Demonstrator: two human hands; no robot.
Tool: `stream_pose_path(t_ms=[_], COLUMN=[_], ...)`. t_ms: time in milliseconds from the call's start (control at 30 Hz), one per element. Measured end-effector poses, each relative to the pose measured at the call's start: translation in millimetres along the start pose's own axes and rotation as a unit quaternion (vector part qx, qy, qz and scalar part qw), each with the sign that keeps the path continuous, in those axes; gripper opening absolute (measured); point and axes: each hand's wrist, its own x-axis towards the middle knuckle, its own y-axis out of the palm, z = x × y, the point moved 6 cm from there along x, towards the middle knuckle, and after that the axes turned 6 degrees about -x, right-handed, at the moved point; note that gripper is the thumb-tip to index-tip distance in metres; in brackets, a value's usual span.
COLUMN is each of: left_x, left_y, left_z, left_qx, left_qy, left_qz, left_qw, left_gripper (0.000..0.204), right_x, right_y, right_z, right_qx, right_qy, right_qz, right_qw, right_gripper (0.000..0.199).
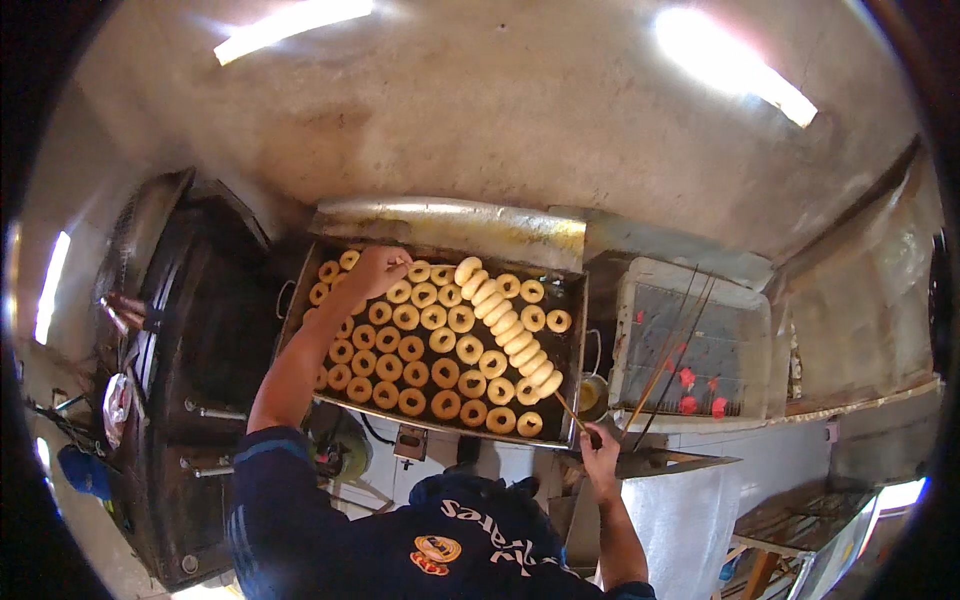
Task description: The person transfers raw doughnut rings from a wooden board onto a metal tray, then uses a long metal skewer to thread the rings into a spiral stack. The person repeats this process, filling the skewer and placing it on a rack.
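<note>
Many golden ring doughnuts lie spread across a wide rectangular fryer pan with dark contents. My right hand, at the pan's near right corner, grips the lower end of a thin stick. A row of threaded doughnuts runs along that stick, slanting up and left over the pan. My left hand reaches over the far left part of the pan, beside the back rows of doughnuts. Its fingers are drawn together; whatever they hold, if anything, is too small to make out.
Right of the pan stands a pale rectangular tray with red bits in it and long thin sticks laid across. A small round container sits by the pan's right handle. Dark equipment with metal handles fills the left side.
</note>
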Motion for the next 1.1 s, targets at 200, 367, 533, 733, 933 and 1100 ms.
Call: stream_pose_path(t_ms=[200, 367, 533, 733, 933, 1100], left_x=[-40.0, -56.3, -20.5, -23.3, -22.1, 11.1], left_y=[73.5, 140.2, 130.3, 123.9, 122.8, 100.4], left_z=[-34.6, -11.7, 24.8, 35.7, 32.2, 65.9], left_qx=[0.004, 0.133, 0.154, 0.034, 0.078, 0.206], left_qy=[0.067, -0.022, -0.135, -0.088, -0.055, -0.123], left_qz=[0.01, 0.072, 0.034, 0.034, 0.076, 0.025], left_qw=[0.998, 0.988, 0.978, 0.995, 0.993, 0.97], left_gripper=[0.022, 0.024, 0.021, 0.027, 0.028, 0.028], right_x=[-4.1, -4.7, -10.4, 8.1, 21.8, 17.9], right_y=[-12.6, -54.2, -51.4, 3.8, 2.3, 3.2], right_z=[0.7, 39.9, 36.6, -9.9, 17.7, 32.1], right_qx=[-0.104, -0.335, -0.303, -0.061, -0.265, -0.25], right_qy=[0.108, 0.067, 0.036, 0.056, 0.051, 0.051], right_qz=[0.09, 0.157, 0.171, 0.137, 0.184, 0.168], right_qw=[0.985, 0.927, 0.937, 0.987, 0.945, 0.952], right_gripper=[0.028, 0.022, 0.023, 0.026, 0.025, 0.026])
